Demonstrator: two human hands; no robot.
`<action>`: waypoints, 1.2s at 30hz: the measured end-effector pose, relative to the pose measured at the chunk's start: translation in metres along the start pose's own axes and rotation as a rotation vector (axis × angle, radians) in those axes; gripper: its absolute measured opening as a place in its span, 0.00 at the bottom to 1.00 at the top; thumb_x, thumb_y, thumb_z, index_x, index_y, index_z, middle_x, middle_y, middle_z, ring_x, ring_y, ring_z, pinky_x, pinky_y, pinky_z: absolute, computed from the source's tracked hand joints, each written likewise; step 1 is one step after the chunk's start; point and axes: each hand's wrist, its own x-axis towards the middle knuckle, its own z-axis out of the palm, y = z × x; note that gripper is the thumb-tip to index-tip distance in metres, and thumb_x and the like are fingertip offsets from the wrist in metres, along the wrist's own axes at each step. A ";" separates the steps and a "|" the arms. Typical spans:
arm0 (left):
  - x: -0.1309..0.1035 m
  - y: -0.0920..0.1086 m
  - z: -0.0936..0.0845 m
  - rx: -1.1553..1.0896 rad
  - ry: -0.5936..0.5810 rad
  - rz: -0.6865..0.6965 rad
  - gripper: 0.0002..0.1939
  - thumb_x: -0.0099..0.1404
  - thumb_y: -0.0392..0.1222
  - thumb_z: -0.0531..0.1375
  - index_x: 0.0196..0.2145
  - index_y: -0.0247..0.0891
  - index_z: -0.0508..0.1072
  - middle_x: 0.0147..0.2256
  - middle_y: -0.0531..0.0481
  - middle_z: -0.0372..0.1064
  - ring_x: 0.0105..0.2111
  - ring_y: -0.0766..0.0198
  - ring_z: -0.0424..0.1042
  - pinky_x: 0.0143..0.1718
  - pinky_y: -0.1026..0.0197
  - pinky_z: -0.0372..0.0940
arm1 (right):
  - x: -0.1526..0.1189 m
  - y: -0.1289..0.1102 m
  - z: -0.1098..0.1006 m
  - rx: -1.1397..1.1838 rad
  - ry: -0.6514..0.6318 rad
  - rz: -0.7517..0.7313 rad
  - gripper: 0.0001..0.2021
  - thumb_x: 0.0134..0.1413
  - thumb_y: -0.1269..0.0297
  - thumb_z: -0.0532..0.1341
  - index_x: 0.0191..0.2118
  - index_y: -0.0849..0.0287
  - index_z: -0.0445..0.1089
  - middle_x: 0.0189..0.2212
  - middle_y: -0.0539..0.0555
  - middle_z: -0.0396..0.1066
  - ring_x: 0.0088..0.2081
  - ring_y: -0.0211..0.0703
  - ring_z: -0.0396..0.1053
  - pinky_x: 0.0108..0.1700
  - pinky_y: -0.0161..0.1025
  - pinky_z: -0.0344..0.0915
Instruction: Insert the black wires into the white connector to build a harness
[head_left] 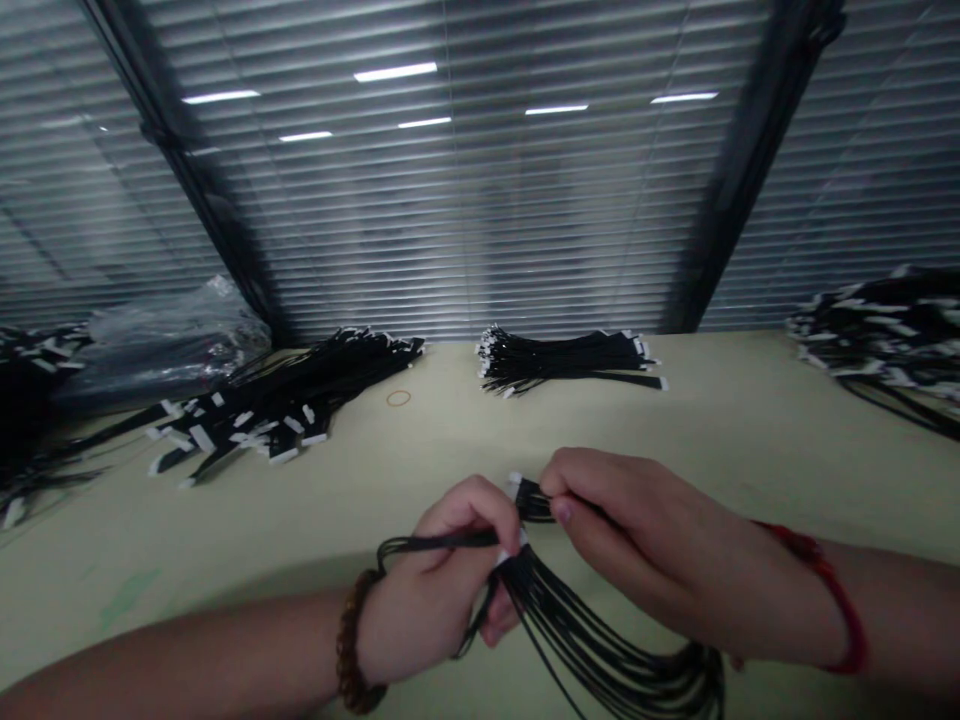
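A black wire harness [600,625] with white connectors loops between my two hands and hangs in a curve toward the bottom edge. My left hand [457,560] pinches it close to a white connector [514,547], and thin black strands trail back over the wrist. Just up and to the right, my right hand [637,530] has its thumb and forefinger closed on the black wires behind another white connector [515,482]. The two connectors are near each other. Some of the fingers of both hands are hidden.
On the pale table [420,450] lie a neat harness bundle [570,360] at the back, a looser harness pile [292,390] to its left and a bigger heap [892,330] at right. A rubber band [398,398], a clear plastic bag [172,340] and window blinds [465,200] also show.
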 end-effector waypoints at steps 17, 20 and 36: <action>0.005 0.012 0.001 0.221 0.078 -0.149 0.18 0.65 0.55 0.51 0.36 0.34 0.63 0.17 0.57 0.59 0.15 0.75 0.56 0.16 0.73 0.52 | -0.006 -0.002 -0.001 -0.325 0.062 -0.253 0.07 0.56 0.73 0.49 0.28 0.61 0.59 0.25 0.49 0.61 0.25 0.33 0.55 0.26 0.34 0.50; 0.004 0.017 0.003 0.258 0.052 -0.161 0.16 0.64 0.52 0.54 0.33 0.34 0.63 0.18 0.57 0.58 0.16 0.76 0.56 0.18 0.73 0.51 | -0.005 -0.003 -0.002 -0.351 0.051 -0.273 0.07 0.56 0.74 0.50 0.28 0.62 0.60 0.26 0.50 0.61 0.25 0.33 0.55 0.26 0.34 0.51; 0.002 0.017 0.005 0.311 0.136 -0.022 0.14 0.65 0.50 0.54 0.33 0.35 0.63 0.21 0.58 0.57 0.18 0.76 0.56 0.18 0.73 0.52 | -0.025 -0.022 -0.006 -0.593 0.216 -0.215 0.11 0.60 0.65 0.50 0.30 0.60 0.66 0.21 0.53 0.60 0.25 0.37 0.58 0.27 0.34 0.56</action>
